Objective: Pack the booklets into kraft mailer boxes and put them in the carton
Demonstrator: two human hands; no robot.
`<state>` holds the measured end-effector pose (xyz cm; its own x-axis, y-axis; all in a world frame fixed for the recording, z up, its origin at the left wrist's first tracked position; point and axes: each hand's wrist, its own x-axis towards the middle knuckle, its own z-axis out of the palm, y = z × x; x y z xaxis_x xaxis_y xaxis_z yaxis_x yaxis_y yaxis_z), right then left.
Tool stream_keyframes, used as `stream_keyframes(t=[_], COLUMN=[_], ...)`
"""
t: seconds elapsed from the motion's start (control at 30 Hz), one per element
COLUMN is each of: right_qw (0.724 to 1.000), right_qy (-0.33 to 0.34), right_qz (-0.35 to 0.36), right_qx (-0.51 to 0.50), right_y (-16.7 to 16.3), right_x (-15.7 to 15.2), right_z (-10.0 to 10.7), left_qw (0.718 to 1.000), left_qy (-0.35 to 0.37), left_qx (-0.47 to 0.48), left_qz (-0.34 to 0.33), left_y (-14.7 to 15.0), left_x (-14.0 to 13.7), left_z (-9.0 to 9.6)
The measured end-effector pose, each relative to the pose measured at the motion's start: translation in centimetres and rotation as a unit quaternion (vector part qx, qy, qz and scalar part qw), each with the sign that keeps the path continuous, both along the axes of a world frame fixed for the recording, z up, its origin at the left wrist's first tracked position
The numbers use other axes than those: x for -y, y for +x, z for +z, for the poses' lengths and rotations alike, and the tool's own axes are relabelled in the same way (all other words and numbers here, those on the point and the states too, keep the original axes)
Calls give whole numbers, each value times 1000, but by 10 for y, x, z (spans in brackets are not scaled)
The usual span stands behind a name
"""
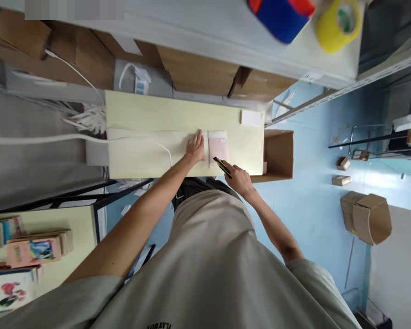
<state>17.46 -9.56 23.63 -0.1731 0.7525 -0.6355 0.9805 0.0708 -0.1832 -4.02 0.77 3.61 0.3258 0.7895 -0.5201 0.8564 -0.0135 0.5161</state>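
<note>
My left hand lies flat with its fingers stretched out, pressing near the middle of the pale yellow table. Under and to the left of it runs a long whitish strip or film; its exact kind is unclear. A thin pink packet with a white top edge rests just right of that hand. My right hand is closed around a black and yellow utility knife, whose tip points up and left over the packet's lower edge.
A white cable crosses onto the table from the left. A small white box stands at its right rear. An open cardboard box adjoins the right end. Overhead, a shelf holds yellow tape. Books lie on another table lower left.
</note>
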Motion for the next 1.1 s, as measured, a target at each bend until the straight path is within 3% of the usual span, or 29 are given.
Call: stream_keyframes(t=[0.07,0.17,0.27,0.37,0.47,0.57,0.63,0.7,0.8,0.9,1.0,1.03,1.1], right_qw=[997,972,925,877,861,867,874,882,877,836,814,826,877], right_qy=[66,186,294,375,418,426,421,414,433,489,486,457,354], right_qz=[-16,-40,-64,-61,-32,-13,-2,7,19,37,50,40,-10], right_qx=[-43,-141,-231,-293,-289,-259,-244,-226,-207,-247,-315,-328,-325], right_y=[9,19,20,5,-20,-46,-60,-69,-74,-68,-50,-41,-20], right_x=[-22,-66,-129,-205,-278,-337,-364,-381,-385,-354,-289,-262,-203], right_z=[12,28,40,51,64,74,79,82,82,64,11,-14,-66], left_qw=[999,997,980,927,873,847,841,837,837,861,911,927,951], left_qy=[-28,-5,114,290,406,456,469,477,473,415,275,217,113], left_qx=[-14,10,94,183,219,218,207,194,176,145,104,93,74], left_qz=[34,80,133,152,157,164,173,186,212,253,289,291,278], left_y=[11,22,26,24,18,12,9,5,-2,-6,3,9,24], left_x=[-5,-24,-56,-94,-125,-141,-142,-138,-120,-88,-42,-25,10], left_z=[16,45,86,143,206,259,281,291,278,232,164,141,99])
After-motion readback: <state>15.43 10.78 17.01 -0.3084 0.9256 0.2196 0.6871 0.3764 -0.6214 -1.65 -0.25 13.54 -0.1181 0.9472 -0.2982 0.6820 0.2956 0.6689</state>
